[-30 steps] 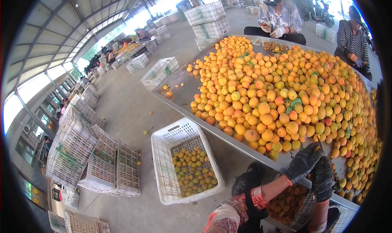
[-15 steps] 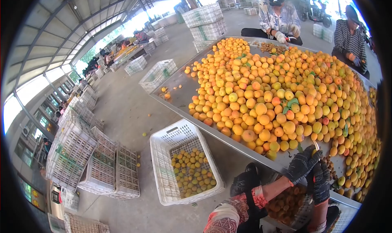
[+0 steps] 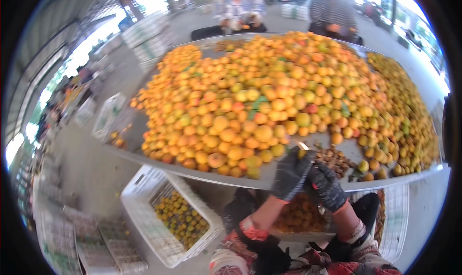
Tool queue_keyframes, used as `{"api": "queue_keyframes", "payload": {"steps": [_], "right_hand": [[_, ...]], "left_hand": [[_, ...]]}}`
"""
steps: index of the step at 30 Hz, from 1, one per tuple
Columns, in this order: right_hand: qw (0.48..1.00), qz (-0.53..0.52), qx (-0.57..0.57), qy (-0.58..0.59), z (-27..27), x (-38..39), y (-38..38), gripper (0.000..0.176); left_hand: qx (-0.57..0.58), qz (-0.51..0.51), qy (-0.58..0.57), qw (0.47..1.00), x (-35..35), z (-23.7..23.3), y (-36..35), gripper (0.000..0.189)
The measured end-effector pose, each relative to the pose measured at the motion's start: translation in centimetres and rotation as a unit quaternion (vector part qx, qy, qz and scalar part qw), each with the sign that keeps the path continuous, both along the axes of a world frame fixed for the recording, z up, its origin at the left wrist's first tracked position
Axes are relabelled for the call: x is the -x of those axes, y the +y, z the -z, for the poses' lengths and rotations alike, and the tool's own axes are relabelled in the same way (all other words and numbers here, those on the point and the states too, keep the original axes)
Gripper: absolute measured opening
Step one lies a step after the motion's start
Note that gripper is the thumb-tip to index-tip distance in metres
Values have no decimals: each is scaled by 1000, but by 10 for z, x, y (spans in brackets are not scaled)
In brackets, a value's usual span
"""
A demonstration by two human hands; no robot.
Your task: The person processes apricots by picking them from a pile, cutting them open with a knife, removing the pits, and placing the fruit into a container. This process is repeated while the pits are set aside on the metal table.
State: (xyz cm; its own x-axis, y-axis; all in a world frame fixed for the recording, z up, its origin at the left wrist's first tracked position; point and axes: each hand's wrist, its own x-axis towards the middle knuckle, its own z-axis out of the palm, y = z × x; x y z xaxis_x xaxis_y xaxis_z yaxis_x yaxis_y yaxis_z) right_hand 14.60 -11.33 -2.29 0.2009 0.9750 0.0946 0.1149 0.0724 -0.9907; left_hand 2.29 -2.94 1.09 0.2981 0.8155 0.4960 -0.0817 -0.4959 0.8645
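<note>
A big heap of orange and yellow-green apricots [image 3: 231, 101] covers the metal table [image 3: 226, 181]. At its near edge my left hand [image 3: 292, 174], in a dark glove, is closed round a yellowish apricot [image 3: 301, 154], with a pale pointed tip just above it. My right hand [image 3: 327, 186], gloved too, is closed close beside the left; what its fingers hold is too blurred to make out. Brown pits [image 3: 332, 160] lie on the table just beyond my hands. Below the table edge, between my forearms, a container holds orange-brown fruit pieces [image 3: 301, 215].
A white crate [image 3: 139, 190] with greenish fruit stands on the floor at the lower left. More crates are stacked at the far left and behind the table. Two people [image 3: 240, 10] [image 3: 334, 15] sit across the table. A white crate [image 3: 397, 222] is at the lower right.
The view has swung to the right, so table, crates and people appear further left. Both hands remain close together at the table's near edge, now beside the brown pits.
</note>
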Motion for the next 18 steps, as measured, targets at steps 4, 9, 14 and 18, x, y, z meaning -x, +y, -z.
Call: {"api": "queue_keyframes", "payload": {"steps": [4, 9, 14, 18], "right_hand": [[963, -32, 118, 241, -57, 12, -3, 39], [977, 10, 142, 158, -72, 6, -17, 34], [992, 21, -17, 124, -90, -8, -8, 42], [966, -13, 24, -258, -82, -15, 17, 59]], "left_hand": [[44, 39, 41, 997, 3, -2, 1, 29], [127, -2, -63, 990, 0, -10, 9, 30], [317, 151, -22, 936, 12, -18, 6, 30], [-213, 38, 123, 969, 12, 4, 8, 29]]}}
